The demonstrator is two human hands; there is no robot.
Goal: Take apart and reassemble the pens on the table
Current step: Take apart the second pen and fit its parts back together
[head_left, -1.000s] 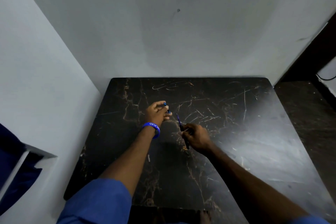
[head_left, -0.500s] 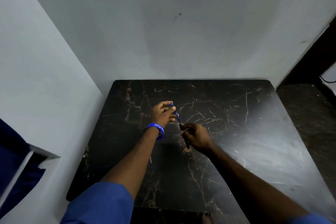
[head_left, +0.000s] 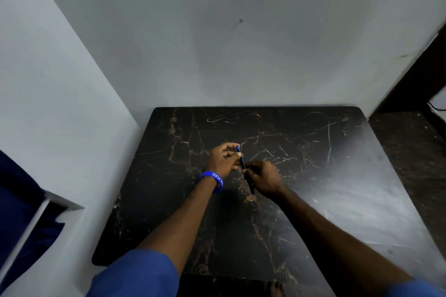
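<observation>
Over the middle of the black marble table [head_left: 325, 188], both hands meet on one pen. My left hand [head_left: 223, 159], with a blue wristband, pinches a small blue pen piece [head_left: 239, 149] at the pen's far end. My right hand [head_left: 263, 177] grips the dark pen barrel [head_left: 251, 187], whose near end pokes out below the fist. A thin blue stretch of the pen [head_left: 242, 161] shows between the two hands. The joint between piece and barrel is too small to make out.
Pale walls close in the table on the left [head_left: 60, 103] and at the back. A dark floor strip [head_left: 410, 147] lies to the right. A blue cloth [head_left: 21, 200] hangs at the lower left. A bare foot [head_left: 277, 289] shows under the near edge.
My left hand, apart from the right a second ago, has come across to it and brought the blue piece onto the thin tip sticking out of the right hand's barrel.
</observation>
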